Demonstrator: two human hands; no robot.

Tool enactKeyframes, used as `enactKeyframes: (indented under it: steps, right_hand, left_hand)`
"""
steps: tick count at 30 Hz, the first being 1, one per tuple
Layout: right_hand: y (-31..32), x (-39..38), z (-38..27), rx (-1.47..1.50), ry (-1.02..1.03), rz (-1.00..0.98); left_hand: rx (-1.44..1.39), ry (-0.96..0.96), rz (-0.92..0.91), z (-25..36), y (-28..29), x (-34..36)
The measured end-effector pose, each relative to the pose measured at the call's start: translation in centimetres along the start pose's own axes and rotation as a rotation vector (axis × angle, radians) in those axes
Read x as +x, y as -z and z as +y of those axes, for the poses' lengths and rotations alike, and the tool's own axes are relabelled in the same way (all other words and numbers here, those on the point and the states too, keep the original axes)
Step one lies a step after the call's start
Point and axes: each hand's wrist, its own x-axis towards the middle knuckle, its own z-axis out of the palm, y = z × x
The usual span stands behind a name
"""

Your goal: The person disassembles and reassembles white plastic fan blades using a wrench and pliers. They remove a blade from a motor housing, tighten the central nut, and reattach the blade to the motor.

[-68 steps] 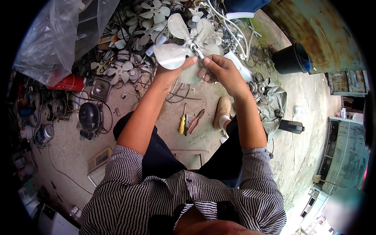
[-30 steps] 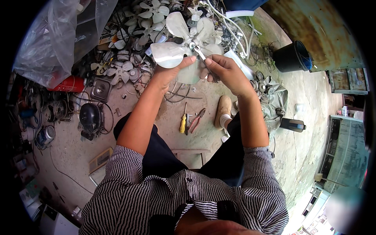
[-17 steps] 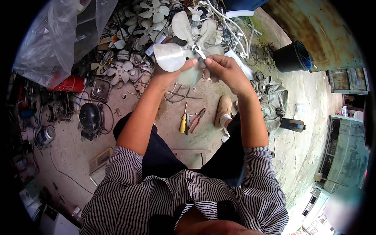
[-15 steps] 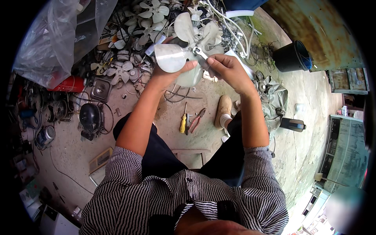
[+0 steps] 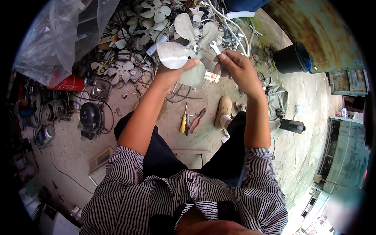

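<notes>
A pale metal fan blade with broad paddles is held up in front of me. My left hand grips it from the left, thumb lying over a paddle near the hub and the other fingers hidden behind. Off to the right, my right hand pinches a silver open-end wrench between thumb and fingers. The wrench's jaw points up and left, apart from the nut at the hub. On the floor between my feet lie a yellow-handled screwdriver and red-handled pliers.
Beyond my hands spreads a heap of fan blades and motors. A black compressor and a red cylinder stand at left, under a clear plastic sheet. To the right are a black bucket and a grey cloth.
The wrench has come off the hub nut and moved right with my right hand, its jaw now tipped upward. The fan blade has shifted slightly, still in my left hand.
</notes>
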Motion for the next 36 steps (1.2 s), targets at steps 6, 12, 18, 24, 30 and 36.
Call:
enactKeyframes:
  steps: [6,12,18,24,30,36]
  right_hand:
    - [-1.6,0.0,-0.2,0.134,-0.118,-0.134]
    - [-2.5,0.1,0.2,0.179,-0.109,-0.181]
    - [-2.9,0.1,0.0,0.264,-0.135,-0.173]
    - [-2.7,0.3,0.4,0.226,-0.184,-0.181]
    - [-0.6,0.4,1.5,-0.211,0.006,0.051]
    - [-0.3,-0.7,-1.2,-0.493,0.073,0.173]
  left_hand:
    - [-0.029,-0.004,-0.01,0.2,0.1,-0.2]
    - [-0.041,-0.033,0.008,-0.2,0.4,-0.1]
    - [-0.038,-0.049,-0.035,-0.4,0.2,0.2]
    - [-0.009,-0.078,0.007,-1.6,0.7,0.5]
    - [0.189,-0.288,-0.047,-0.5,0.6,0.3]
    - [0.215,-0.149,-0.036,-0.7,0.2,0.0]
